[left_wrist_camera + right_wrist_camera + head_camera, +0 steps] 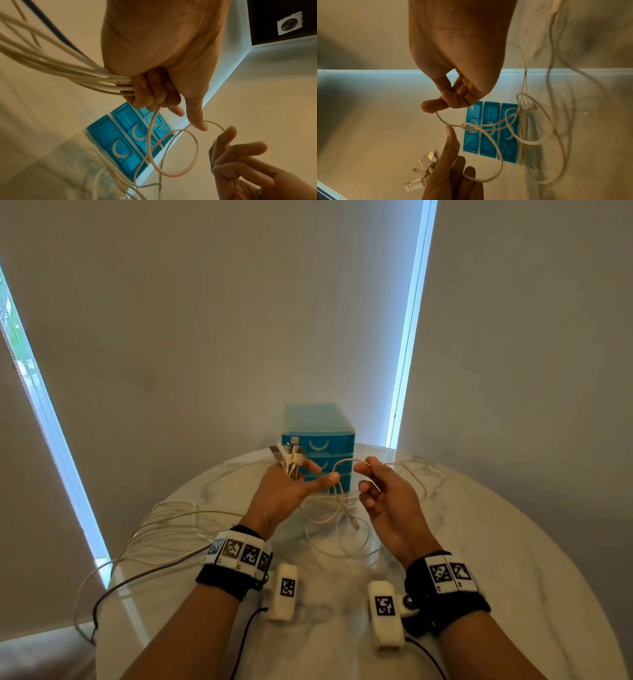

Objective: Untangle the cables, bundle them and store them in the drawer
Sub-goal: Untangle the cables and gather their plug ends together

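My left hand is raised in front of the blue three-drawer unit and grips a bunch of white cables. Their plug ends fan out above my fingers. One thin white cable arcs from that hand across to my right hand, which pinches it between thumb and forefinger. In the right wrist view this cable is knotted into loops in front of the drawer unit. More of it lies in loose coils on the table below. All three drawers are shut.
The round white marble table carries the drawer unit at its far edge. Several cables trail left over the table rim toward the floor, one of them dark. Blinds and bright window strips stand behind.
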`<state>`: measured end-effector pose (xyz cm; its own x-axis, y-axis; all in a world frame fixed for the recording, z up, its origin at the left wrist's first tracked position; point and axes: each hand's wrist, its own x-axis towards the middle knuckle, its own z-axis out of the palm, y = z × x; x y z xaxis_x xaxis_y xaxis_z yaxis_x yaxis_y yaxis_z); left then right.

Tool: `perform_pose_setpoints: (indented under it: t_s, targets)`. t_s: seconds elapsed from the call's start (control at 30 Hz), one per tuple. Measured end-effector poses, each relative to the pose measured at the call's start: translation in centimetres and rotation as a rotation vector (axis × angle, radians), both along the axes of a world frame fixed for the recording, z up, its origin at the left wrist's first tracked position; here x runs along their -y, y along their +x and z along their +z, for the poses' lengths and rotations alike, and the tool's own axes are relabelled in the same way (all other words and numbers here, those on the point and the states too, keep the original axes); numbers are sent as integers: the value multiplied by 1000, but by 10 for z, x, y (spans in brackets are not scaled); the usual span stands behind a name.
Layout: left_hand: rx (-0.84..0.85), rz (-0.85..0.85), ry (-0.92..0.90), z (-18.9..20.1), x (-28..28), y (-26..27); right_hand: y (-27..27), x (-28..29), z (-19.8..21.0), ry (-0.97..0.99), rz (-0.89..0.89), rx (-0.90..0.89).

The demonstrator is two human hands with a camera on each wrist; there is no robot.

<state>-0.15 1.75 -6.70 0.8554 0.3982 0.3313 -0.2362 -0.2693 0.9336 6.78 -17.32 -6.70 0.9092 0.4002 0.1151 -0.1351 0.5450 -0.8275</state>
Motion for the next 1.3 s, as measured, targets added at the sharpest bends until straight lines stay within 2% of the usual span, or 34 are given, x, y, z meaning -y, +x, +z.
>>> perform_pose_setpoints:
  t_s: [0.07, 0.17, 0.23, 0.33, 0.4, 0.5, 0.57, 0.67, 0.77, 0.93, 1.03, 1.13, 1.2, 1.3]
  targets:
    - [16, -8, -23, 0, -5, 2, 0, 0, 0, -12, -1, 10]
    - [-29, -140, 52, 2, 1, -2, 0, -2, 0, -11, 24, 30]
    - [-44, -93, 172, 0, 4, 0, -2, -2, 2, -1, 42, 44]
    - [25, 26, 97, 2, 1, -1, -2, -3, 2, -4, 68, 87]
    - [107, 81, 3, 8, 0, -5, 2, -2, -4, -194, 79, 179]
    - [157, 160, -154, 16, -2, -9, 3, -1, -24, -764, 133, 373]
    - [135, 192, -206, 17, -5, -10, 5, 1, -34, -909, 104, 355]
    - [109, 157, -289, 21, -5, -12, 8, 2, -28, -789, -58, 363]
    - [112, 134, -291, 26, 0, -18, -1, -6, -18, -646, -38, 395]
    - [72, 112, -250, 28, 3, -22, -14, -21, -21, -758, 31, 559]
    - [92, 122, -237, 33, 5, -24, -17, -22, -20, -741, -24, 605]
    - [140, 173, -291, 31, -3, -23, -17, -15, 1, -477, -227, 553]
    - [149, 250, -325, 26, -12, -19, -5, 3, 22, -217, -498, 475]
    - [215, 361, -460, 25, -19, -16, 29, 43, 49, 135, -832, 204]
